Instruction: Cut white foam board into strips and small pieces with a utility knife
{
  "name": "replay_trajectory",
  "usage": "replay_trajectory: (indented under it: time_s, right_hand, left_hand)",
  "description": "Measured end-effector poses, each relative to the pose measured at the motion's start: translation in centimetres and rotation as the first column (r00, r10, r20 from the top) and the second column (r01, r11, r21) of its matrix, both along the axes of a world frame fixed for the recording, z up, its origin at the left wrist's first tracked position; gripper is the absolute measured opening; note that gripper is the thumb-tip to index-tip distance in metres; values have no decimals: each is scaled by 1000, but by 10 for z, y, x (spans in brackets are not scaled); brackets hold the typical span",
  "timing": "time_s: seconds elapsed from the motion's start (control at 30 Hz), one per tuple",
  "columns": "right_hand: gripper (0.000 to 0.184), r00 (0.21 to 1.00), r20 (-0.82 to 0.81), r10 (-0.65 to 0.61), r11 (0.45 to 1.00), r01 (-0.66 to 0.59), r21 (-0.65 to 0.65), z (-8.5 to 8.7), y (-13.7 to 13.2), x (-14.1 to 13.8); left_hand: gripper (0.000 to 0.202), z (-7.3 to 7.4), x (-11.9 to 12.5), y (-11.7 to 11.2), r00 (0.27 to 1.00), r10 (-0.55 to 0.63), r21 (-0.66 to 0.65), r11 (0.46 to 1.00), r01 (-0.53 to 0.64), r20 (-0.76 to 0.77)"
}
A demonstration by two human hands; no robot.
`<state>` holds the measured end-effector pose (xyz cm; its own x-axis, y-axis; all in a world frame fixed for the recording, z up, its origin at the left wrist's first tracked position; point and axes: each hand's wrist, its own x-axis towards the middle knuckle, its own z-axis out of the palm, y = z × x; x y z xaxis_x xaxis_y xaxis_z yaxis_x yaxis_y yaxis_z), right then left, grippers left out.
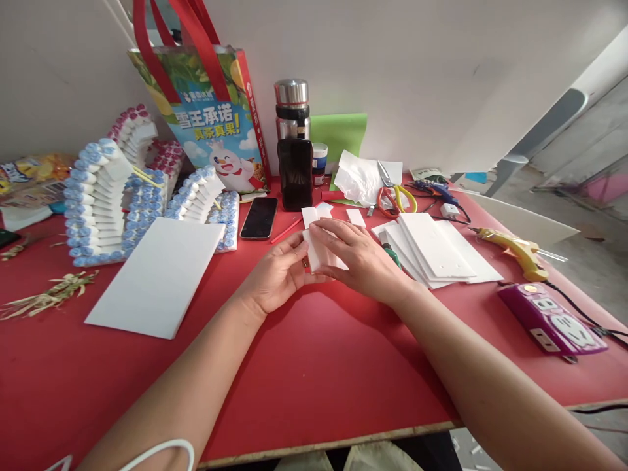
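We're in soft, diffuse light here, gentle shadows lying across the smooth red plastic-looking tabletop (304, 392), wide-angle stretch bending our edges!

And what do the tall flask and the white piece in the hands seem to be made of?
Tall flask: probably polished steel, from its silvery, reflective surface. White piece: matte, perhaps foam board or card; its face shows no shine.

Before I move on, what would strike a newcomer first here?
The colourful shopping bag, standing at the back left of the red table, would likely strike first. Next come the left hand and right hand, holding a small white piece at the centre, and the yellow glue gun at right.
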<state>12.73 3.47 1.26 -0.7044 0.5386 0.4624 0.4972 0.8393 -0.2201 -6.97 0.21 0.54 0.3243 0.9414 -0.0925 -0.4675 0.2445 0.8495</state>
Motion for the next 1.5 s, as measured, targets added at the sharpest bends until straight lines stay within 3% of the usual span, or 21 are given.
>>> replay_trajectory:
  time_s: [0.1, 0.27, 0.7, 0.93, 1.07, 1.33, 1.5]
  right_hand:
    - [67, 998, -56, 15, 999, -17, -47, 1, 1, 4]
    - [68, 989, -138, 54, 979, -79, -187, 4, 1, 8]
    - [73, 997, -76, 29, 991, -39, -124, -1, 3, 8]
    - [74, 991, -132, -29, 973, -3, -232, 0, 0, 6]
    - [72, 989, -150, 6, 983, -34, -182, 3, 0, 5]
    - [71, 983, -175, 55, 984, -83, -158, 3, -1, 5]
    - [75, 981, -193, 35, 976, -75, -204, 1, -1, 6]
  left_hand:
    - [31, 1, -6, 2, 995, -73, -33, 997, 76, 71]
    - [36, -1, -8, 3, 989, -135, -39, 990, 138, 61]
    - [37, 0, 0, 0, 999, -37, -34, 999, 37, -6]
    - [39, -5, 0, 0, 999, -43, 17, 999, 43, -11]
    - [38, -9, -2, 1, 999, -43, 33, 999, 43, 2]
    - [26, -7, -5, 2, 999, -33, -54, 998, 34, 10]
    - [31, -4, -5, 2, 999, -30, -63, 998, 31, 19]
